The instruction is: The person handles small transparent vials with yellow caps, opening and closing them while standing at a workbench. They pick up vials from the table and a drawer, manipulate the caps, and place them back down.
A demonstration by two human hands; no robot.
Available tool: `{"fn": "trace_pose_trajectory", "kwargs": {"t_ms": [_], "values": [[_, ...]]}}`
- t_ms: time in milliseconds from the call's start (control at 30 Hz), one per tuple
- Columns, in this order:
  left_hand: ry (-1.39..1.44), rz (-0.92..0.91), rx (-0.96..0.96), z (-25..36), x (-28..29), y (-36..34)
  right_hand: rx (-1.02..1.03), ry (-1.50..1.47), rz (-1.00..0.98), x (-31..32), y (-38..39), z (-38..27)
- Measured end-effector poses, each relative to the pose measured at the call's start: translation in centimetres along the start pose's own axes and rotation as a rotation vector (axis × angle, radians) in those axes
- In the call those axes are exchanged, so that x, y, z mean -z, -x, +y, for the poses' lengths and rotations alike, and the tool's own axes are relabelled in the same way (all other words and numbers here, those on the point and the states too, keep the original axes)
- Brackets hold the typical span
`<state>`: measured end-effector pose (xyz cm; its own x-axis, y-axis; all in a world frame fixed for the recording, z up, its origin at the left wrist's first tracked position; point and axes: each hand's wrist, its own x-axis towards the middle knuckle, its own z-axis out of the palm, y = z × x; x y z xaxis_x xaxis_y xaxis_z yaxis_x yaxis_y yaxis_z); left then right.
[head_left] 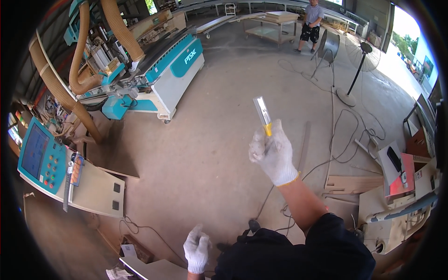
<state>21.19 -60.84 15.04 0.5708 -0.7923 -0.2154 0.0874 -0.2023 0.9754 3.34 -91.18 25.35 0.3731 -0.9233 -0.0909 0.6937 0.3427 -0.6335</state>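
Observation:
Raised in front of me, my right hand [274, 154] wears a white knitted glove with a yellow cuff edge. Its thumb and fingers pinch a short, slim, shiny silver tube-like piece [262, 110] by its yellow lower end [268, 129]. The piece points up and leans slightly left; its exact kind I cannot make out. Low near the bottom edge hangs my left hand [196, 249], gloved the same way. Its fingers are loosely bent and apart, with nothing visible in them. A pale panel [156, 270] lies to its left.
A teal control console [44, 161] stands at left, behind it a large white and teal machine [179, 74] with brown hoses [119, 30]. At right are two fans [363, 49], loose cables [347, 149] and a cluttered bench [387, 224]. A person [311, 25] stands far back.

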Motion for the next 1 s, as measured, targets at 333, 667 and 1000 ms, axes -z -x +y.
{"fn": "trace_pose_trajectory", "kwargs": {"t_ms": [333,667,1000], "values": [[-0.029,-0.081,0.05,-0.8,-0.5,0.2,0.04,0.079,0.009,1.7,-0.4,0.1],[0.029,-0.115,0.1,-1.0,-2.2,0.2,0.091,0.117,0.082,4.2,-1.1,-0.7],[-0.06,-0.002,0.137,-4.0,-1.0,1.2,-0.043,1.701,-0.789,12.0,0.1,18.2]]}}
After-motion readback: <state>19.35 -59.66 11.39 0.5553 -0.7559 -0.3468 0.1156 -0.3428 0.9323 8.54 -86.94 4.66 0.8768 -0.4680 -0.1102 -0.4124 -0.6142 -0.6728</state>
